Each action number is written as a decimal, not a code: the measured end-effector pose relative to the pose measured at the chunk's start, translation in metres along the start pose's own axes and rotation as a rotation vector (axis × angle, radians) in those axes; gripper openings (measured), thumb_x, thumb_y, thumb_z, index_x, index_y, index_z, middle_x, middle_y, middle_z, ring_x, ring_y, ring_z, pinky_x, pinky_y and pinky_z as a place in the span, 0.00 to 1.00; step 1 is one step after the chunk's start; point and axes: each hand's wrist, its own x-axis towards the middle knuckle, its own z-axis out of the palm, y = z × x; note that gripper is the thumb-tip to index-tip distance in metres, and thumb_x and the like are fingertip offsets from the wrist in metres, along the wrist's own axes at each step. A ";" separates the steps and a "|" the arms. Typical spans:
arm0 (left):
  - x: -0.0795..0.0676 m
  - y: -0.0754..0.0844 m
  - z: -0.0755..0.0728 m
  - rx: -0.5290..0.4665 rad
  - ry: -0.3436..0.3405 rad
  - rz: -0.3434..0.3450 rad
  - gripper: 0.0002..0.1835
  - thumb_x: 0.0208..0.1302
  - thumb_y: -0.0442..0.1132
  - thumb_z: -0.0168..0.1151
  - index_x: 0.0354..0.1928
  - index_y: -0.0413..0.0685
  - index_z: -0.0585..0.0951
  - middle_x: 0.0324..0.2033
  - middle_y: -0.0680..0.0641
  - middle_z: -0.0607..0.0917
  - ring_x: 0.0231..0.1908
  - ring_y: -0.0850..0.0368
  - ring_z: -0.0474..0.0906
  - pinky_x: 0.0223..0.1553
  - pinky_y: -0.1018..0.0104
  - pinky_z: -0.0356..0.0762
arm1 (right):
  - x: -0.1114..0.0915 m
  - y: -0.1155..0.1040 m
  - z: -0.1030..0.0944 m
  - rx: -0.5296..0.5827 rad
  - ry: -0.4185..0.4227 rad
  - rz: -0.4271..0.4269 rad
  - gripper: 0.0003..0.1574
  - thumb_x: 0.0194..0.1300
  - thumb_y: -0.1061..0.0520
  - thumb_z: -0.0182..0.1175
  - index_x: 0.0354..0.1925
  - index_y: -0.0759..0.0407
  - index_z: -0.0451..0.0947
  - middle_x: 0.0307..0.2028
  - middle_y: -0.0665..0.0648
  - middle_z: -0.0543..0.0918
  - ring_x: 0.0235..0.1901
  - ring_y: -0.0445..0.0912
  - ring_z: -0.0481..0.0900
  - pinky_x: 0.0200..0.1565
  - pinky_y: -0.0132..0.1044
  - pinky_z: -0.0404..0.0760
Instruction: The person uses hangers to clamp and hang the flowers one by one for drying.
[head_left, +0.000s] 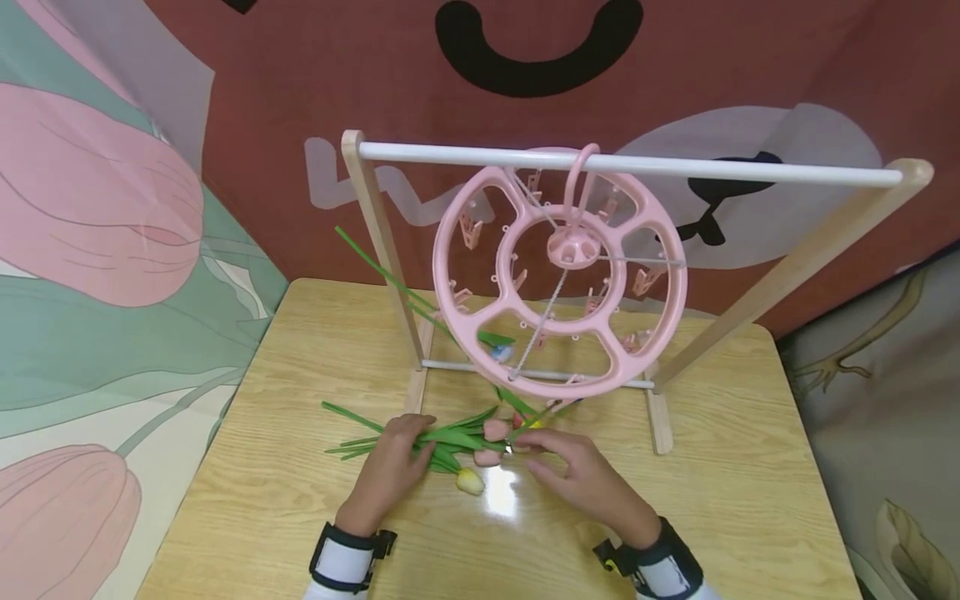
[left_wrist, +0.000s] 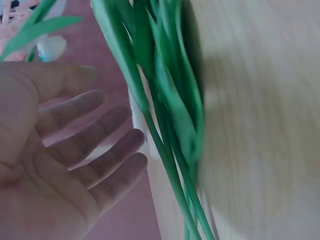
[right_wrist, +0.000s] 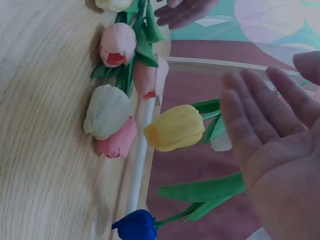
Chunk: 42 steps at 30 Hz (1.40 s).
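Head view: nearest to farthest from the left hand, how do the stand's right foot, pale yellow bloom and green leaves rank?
1. Green leaves, by the left hand.
2. Pale yellow bloom, just right of it.
3. Stand's right foot, farthest right.

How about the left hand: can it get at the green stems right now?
Likely yes: in its wrist view, the open left hand is right beside the green stems, with nothing visible between them.
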 end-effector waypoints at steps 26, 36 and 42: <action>-0.017 -0.056 -0.004 0.379 0.180 0.192 0.14 0.52 0.18 0.72 0.40 0.39 0.90 0.33 0.45 0.84 0.36 0.53 0.80 0.35 0.61 0.85 | 0.001 0.030 0.014 -0.406 -0.020 -0.047 0.39 0.63 0.64 0.71 0.70 0.66 0.71 0.69 0.65 0.75 0.66 0.61 0.76 0.67 0.55 0.76; -0.019 -0.034 -0.022 0.421 0.229 0.270 0.15 0.46 0.20 0.75 0.38 0.40 0.91 0.34 0.46 0.86 0.37 0.51 0.80 0.34 0.60 0.83 | 0.005 0.020 0.009 -0.421 -0.028 -0.026 0.36 0.67 0.63 0.67 0.71 0.57 0.72 0.68 0.58 0.78 0.66 0.54 0.78 0.66 0.52 0.79; -0.016 -0.003 -0.026 0.478 0.234 0.342 0.15 0.44 0.22 0.78 0.35 0.42 0.91 0.33 0.46 0.86 0.35 0.51 0.80 0.29 0.62 0.79 | 0.007 0.007 0.005 -0.417 0.022 -0.153 0.27 0.65 0.61 0.69 0.62 0.55 0.80 0.62 0.55 0.83 0.63 0.51 0.81 0.65 0.50 0.81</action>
